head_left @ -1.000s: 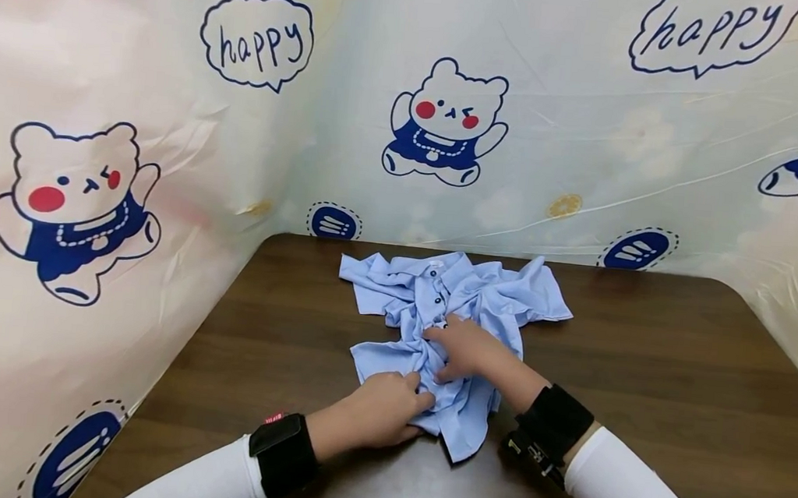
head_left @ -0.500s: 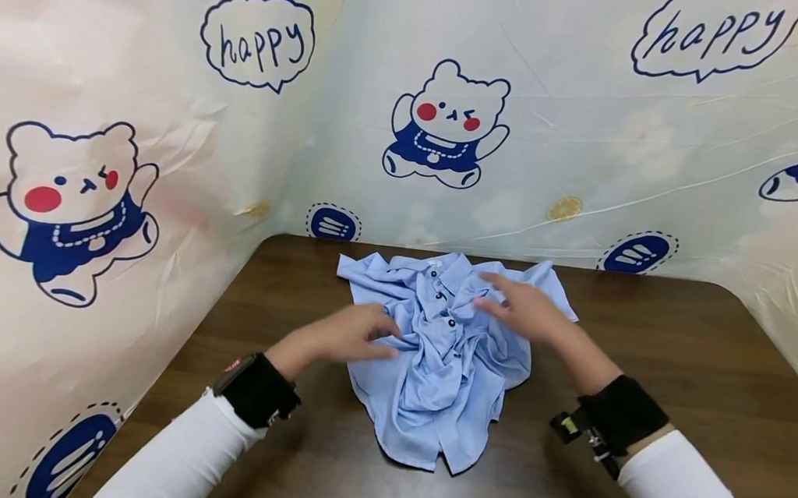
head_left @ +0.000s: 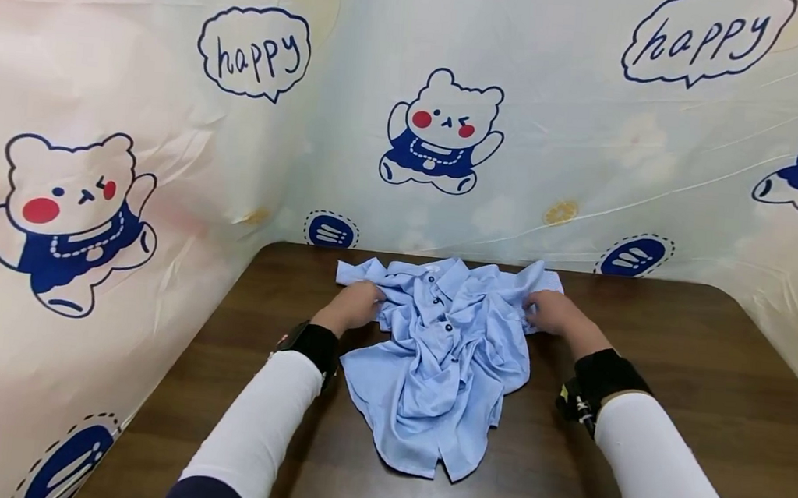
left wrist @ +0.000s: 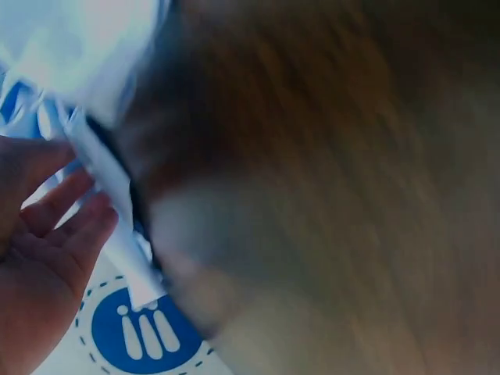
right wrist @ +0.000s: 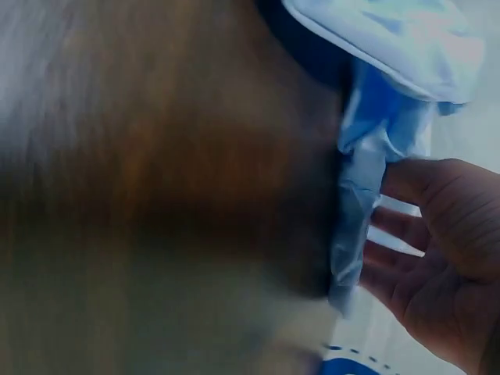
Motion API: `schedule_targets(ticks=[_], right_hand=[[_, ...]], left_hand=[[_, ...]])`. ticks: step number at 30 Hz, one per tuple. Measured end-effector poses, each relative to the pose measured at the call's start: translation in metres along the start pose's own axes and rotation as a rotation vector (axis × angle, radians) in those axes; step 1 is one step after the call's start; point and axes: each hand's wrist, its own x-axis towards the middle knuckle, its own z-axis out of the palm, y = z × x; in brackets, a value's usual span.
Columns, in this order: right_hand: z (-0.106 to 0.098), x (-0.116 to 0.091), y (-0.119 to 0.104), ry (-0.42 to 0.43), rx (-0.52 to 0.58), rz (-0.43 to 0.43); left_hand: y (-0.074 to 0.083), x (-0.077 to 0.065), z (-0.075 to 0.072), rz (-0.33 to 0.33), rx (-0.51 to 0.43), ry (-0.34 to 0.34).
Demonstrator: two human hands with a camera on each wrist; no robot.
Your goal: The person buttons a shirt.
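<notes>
A light blue button-up shirt (head_left: 432, 361) with short sleeves lies rumpled on the table, dark buttons up and collar toward the back wall. My left hand (head_left: 359, 305) is at its left sleeve, gripping the cloth near the armpit. In the left wrist view, thumb and fingertips of that hand (left wrist: 55, 226) meet at the sleeve's edge (left wrist: 109, 176). Across the shirt, my right hand (head_left: 554, 312) pinches the right sleeve. The right wrist view has the thumb of the right hand (right wrist: 445, 242) against the hanging sleeve cloth (right wrist: 355, 211), its fingers partly behind it.
The dark wooden table (head_left: 676, 396) extends on both sides of the shirt. A printed curtain (head_left: 562, 137) with bears and "happy" bubbles encloses the back and sides, meeting the table's far edge just behind the collar.
Both hands have left the shirt's lower front, where they spread the hem toward me, and moved outward to the two sleeves. The bunched hem now lies opened out.
</notes>
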Motion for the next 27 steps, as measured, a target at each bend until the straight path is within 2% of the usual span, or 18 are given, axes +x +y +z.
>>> schedule_targets(ticks=[4,5,6,11,12,18,23,27], right_hand=[[0.009,-0.001,0.002,-0.032,0.039,0.084],[0.009,-0.002,0.003,-0.037,0.035,0.102],[0.008,-0.004,0.004,-0.041,0.033,0.116],[0.001,-0.011,0.014,-0.058,-0.007,0.162],[-0.001,-0.012,0.016,-0.059,-0.015,0.169],[-0.006,-0.019,0.028,-0.041,-0.072,0.218],[-0.006,-0.026,0.039,-0.049,-0.119,0.241],[-0.005,-0.03,0.048,-0.064,-0.101,0.265]], left_hand=[[-0.003,0.003,0.008,-0.033,0.021,-0.018],[-0.013,0.005,0.015,-0.016,0.035,0.006],[-0.015,0.005,0.015,-0.025,0.05,0.008],[-0.027,-0.004,0.008,-0.062,0.082,0.009],[-0.021,-0.008,0.0,-0.103,0.08,-0.015],[-0.031,-0.02,-0.008,-0.195,0.083,-0.011],[-0.043,-0.028,-0.012,-0.239,0.083,-0.004],[-0.053,-0.033,-0.01,-0.266,0.065,0.013]])
